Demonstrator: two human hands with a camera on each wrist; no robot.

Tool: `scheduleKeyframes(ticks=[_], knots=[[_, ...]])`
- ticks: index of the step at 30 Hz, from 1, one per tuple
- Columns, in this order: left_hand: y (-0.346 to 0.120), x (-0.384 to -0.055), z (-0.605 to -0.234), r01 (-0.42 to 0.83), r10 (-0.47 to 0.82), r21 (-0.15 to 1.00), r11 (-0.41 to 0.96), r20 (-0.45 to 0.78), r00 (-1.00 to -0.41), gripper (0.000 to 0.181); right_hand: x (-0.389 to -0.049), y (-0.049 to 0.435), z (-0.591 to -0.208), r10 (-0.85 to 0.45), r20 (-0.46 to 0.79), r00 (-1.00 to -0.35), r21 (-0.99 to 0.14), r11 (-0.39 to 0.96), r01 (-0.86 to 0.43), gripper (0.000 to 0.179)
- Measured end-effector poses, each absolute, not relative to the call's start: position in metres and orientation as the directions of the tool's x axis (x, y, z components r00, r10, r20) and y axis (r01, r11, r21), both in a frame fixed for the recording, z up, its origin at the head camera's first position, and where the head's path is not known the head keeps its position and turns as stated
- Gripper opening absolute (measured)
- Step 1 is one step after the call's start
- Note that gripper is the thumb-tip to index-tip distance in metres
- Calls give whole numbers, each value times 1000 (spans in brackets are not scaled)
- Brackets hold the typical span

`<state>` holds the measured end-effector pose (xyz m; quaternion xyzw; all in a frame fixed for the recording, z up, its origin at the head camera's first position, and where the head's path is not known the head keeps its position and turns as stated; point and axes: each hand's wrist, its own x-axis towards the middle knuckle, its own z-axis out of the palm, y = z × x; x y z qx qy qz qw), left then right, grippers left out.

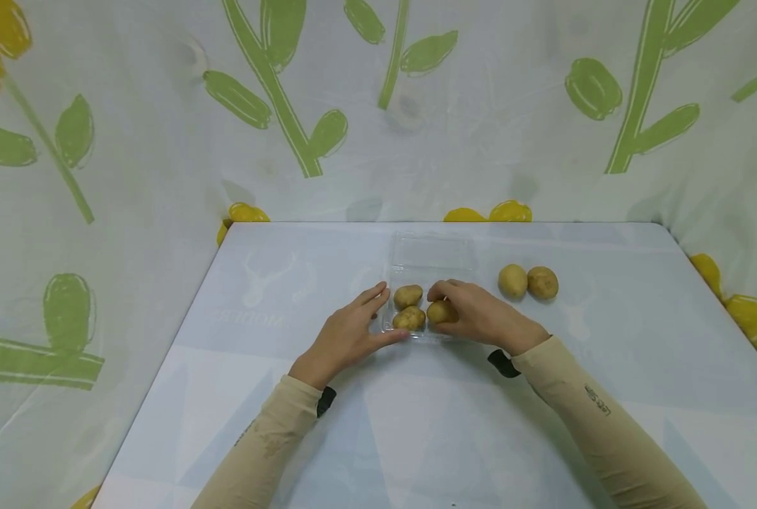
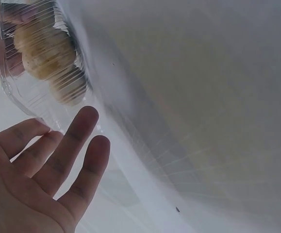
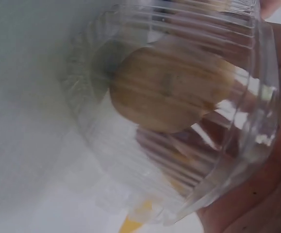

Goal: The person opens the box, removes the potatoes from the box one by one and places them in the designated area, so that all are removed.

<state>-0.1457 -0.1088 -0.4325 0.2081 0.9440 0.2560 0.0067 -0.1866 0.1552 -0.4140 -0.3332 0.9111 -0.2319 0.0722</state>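
Observation:
A clear plastic clamshell box lies on the table with its lid folded back. Two potatoes, one farther back and one nearer, sit in its left half. My left hand is at the box's left side, fingers extended; in the left wrist view its fingertips reach the ribbed wall. In the box's right half my right hand holds a third potato under curled fingers. The right wrist view shows that potato through the box wall, partly blurred.
Two more potatoes, one on the left and one on the right, lie side by side to the right of the box. Behind the pale table hangs a curtain with green leaves and yellow flowers.

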Motion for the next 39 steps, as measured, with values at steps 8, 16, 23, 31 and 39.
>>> scheduleKeyframes(ticks=[8,16,23,31,39], knots=[[-109,-146,-432,389,396,497,776,98,-913,90,-183,161,-412,-653,77,-754,-405,670,-622,45],[-111,-147,-430,380,396,489,785,75,-915,91,-178,166,-408,-642,102,-760,-405,671,-621,38],[-109,-147,-431,369,392,501,783,64,-918,90,-176,164,-408,-639,108,-762,-356,691,-629,29],[-109,-147,-430,363,388,499,787,57,-920,90,-177,165,-414,-643,228,-731,-403,621,-672,20],[-109,-147,-430,376,395,482,791,66,-916,91,-179,164,-417,-639,238,-731,-413,615,-672,22]])
